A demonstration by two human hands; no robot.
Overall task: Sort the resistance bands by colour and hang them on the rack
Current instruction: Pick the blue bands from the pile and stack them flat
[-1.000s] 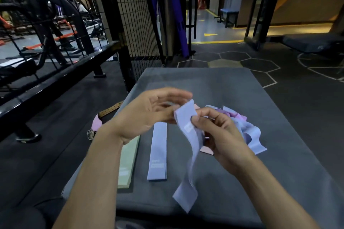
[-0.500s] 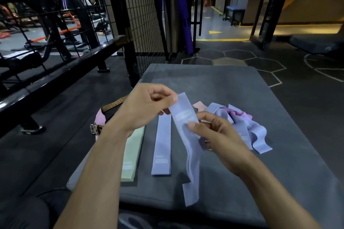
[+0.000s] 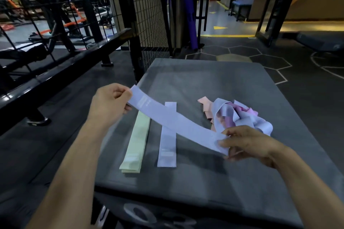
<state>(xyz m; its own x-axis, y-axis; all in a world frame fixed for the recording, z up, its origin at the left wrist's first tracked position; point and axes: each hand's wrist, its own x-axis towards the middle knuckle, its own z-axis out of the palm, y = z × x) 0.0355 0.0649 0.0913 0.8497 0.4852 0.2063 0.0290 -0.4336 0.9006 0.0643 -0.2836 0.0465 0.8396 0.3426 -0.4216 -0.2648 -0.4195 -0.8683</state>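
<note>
One lilac band [image 3: 176, 124] is now pulled out flat between both hands, where half a second ago it hung folded from them. The left hand [image 3: 109, 104] pinches its far end, the right hand [image 3: 245, 143] its near end, above the worktop [image 3: 214, 83]. Beneath lie a green band [image 3: 135, 143] and a second lilac band [image 3: 168, 135], side by side. A tangled heap [image 3: 234, 115] waits to the right. Straightened, it probably joins the lilac one; nothing is hung yet.
</note>
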